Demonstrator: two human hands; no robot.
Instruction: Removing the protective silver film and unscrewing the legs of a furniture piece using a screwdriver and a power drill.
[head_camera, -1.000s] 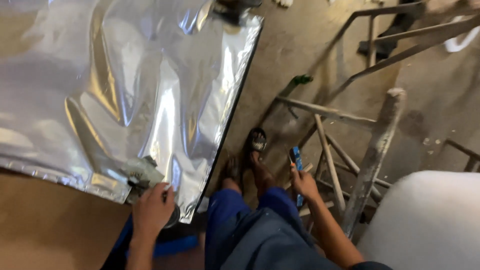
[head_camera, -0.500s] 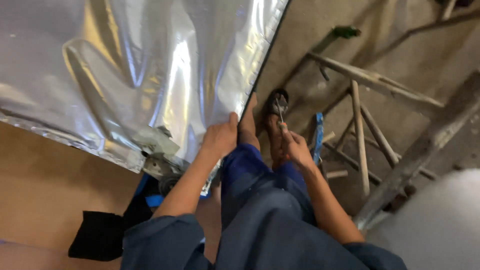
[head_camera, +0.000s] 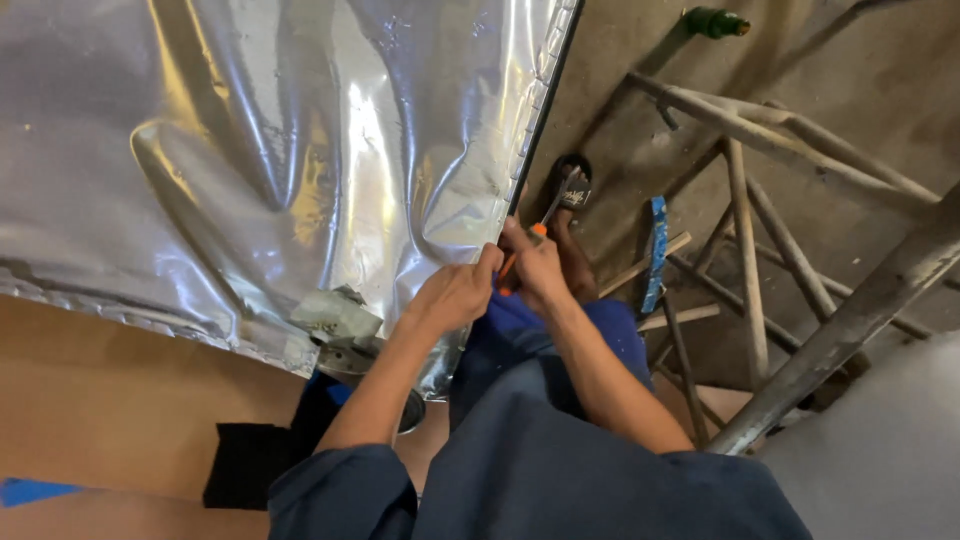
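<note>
At twelve o'clock from the person's knees, the crinkled silver foil sheet (head_camera: 280, 150) gleams; left hand (head_camera: 455, 295) pinches its dark edge, right hand (head_camera: 535, 265) grips an orange-handled screwdriver (head_camera: 540, 222).

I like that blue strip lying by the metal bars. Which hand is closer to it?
The right hand. It holds a screwdriver at the shiny sheet's edge, just left of the blue strip. The left hand is farther away, on the right hand's other side.

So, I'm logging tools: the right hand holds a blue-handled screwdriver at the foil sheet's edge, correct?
Not quite. In the head view the screwdriver in the right hand has an orange handle, not blue. It is indeed at the edge of the foil sheet, with the left hand alongside.
</note>
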